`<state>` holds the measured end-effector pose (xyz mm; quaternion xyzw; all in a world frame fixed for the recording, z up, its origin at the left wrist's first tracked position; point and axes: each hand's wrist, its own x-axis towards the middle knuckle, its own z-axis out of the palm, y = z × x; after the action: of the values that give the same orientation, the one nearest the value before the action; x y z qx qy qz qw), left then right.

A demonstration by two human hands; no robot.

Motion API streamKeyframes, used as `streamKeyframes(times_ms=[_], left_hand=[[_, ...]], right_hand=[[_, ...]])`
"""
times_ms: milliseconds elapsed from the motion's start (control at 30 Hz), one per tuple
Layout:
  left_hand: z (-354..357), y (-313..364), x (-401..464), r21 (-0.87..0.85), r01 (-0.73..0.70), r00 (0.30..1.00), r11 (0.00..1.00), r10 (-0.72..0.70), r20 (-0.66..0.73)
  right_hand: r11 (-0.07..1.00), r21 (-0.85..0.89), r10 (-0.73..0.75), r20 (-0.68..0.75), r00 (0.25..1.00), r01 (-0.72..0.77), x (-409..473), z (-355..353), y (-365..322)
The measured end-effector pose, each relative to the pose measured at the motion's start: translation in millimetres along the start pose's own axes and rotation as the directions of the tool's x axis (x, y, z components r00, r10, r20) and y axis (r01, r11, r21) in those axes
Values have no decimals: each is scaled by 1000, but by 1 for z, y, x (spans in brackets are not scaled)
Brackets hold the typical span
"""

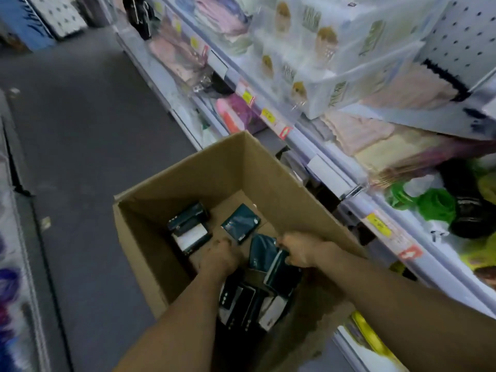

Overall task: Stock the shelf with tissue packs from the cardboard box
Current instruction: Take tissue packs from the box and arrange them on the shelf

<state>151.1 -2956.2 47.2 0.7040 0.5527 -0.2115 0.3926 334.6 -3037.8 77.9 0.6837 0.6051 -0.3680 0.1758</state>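
**Both hands down in the box, store aisle**

Head view. Open cardboard box [188, 183], plain brown corrugated, square-mouthed, tall walls, sitting on a dark grey floor [80, 130] hard against the white metal shelf [335, 167] on the right. Frame is motion-blurred.

Tissue packs: flat, rectangular, dark teal glossy wrap, some with a white panel. One loose pack [240, 222] lies flat on the box bottom, turned diamond-wise, a corner pointing away from the camera. Another pack [189, 228] lies left of it, long axis running up-right. A jumbled heap [249, 302] fills the near end of the box.

Right hand [298, 251] is closed around the upper end of a teal pack [264, 257]; that pack stands tilted, long axis running from the hand down toward the heap. Left hand [220, 255] is low in the box, fingers curled downward; whether it grips anything, cannot tell.

Shelf tiers carry soft pink and cream goods, white printed cartons [335, 63], green plastic items [434, 202].
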Motion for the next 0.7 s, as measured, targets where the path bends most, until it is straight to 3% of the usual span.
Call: streamKeyframes(times_ms=[267,433,633,700], left_hand=[[69,-31,49,-135,305,950,943,-310,-19],[91,-40,64,-115,329,944,937,-331,0],[95,-37,62,-94,253,965,963,-259,-52],[88,-35,58,-65,233,967,970,-238,-87]], right_hand=[[922,-358,-60,237,970,145,87,59,16],[787,-573,-100,248,964,229,106,77,22],[740,-636,-107,211,972,220,107,84,29],[783,-593,-96,183,979,187,101,78,28]])
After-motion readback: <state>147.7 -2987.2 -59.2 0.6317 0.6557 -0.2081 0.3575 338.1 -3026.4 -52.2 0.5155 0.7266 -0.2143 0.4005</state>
